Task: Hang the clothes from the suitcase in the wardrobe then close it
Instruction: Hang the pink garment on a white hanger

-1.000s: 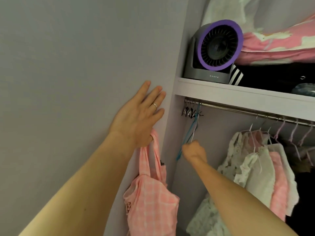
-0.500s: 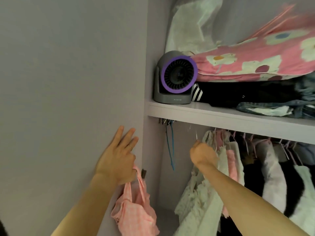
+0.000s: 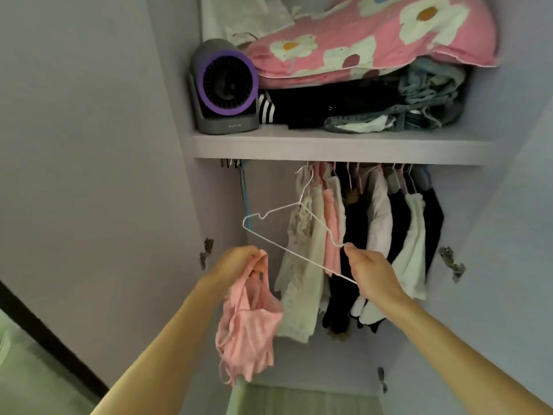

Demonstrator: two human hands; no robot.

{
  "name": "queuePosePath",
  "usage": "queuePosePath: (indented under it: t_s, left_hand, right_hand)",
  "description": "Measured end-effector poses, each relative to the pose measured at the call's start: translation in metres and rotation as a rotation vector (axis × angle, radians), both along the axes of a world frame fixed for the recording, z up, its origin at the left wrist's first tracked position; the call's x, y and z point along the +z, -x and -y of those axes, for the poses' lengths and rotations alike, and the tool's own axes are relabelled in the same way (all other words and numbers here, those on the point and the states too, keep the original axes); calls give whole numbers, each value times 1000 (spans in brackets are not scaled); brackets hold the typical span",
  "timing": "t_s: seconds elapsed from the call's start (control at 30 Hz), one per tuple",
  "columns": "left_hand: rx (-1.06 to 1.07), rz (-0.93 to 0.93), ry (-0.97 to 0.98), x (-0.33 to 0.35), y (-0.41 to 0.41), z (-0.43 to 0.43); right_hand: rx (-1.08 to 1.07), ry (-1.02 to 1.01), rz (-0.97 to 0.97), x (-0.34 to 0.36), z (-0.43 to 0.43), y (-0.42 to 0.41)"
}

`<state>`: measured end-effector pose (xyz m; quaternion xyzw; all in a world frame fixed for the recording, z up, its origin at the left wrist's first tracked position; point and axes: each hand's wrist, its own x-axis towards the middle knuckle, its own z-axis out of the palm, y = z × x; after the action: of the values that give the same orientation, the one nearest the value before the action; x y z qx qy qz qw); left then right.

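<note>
Open wardrobe [image 3: 269, 187], seen from below, with its left door [image 3: 89, 175] and right door [image 3: 508, 265] swung outward. The upper shelf [image 3: 329, 148] carries a pink floral pillow [image 3: 374, 40] lying on folded dark clothes [image 3: 329, 106] and denim [image 3: 425, 115], with a grey fan [image 3: 226, 88] ringed in purple standing at the shelf's left end. Under the shelf hangs a row of garments: a cream lace piece [image 3: 302, 265] at the left, then pink, black and white ones [image 3: 413, 247] to its right.

The pink garment [image 3: 248, 333], checked and strappy, dangles in front of the wardrobe's lower left part. The left grip [image 3: 239, 262] is clamped on its straps, so the cloth hangs directly below the curled fingers. The right grip [image 3: 371, 271] pinches the right corner of a white wire hanger [image 3: 300, 203], which tilts with its left end higher and extends up and to the left of that grip. The hanger's hook reaches the shelf's underside; whether it rests on the rail cannot be told. The hanger's lower bar passes just beside the left grip, apart from the pink garment.

Metal hinges [image 3: 206, 253] sit on both side walls.
</note>
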<state>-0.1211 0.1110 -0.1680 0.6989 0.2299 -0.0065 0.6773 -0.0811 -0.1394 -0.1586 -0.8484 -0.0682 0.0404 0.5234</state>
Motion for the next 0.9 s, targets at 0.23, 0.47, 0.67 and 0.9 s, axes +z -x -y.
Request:
queuePosePath:
  t_s: [0.23, 0.47, 0.67, 0.9]
  left_hand:
    - [-125, -59, 30, -49, -2, 91]
    - [-314, 18, -297, -74, 24, 127]
    - [-510, 2, -295, -86, 49, 139]
    - [-646, -49, -411, -102, 71, 135]
  right_hand:
    - [19, -344, -207, -41, 44, 55]
    - [176, -240, -366, -79, 89, 80]
    - [21, -820, -671, -76, 94, 84]
    - [35, -903, -673, -67, 93, 82]
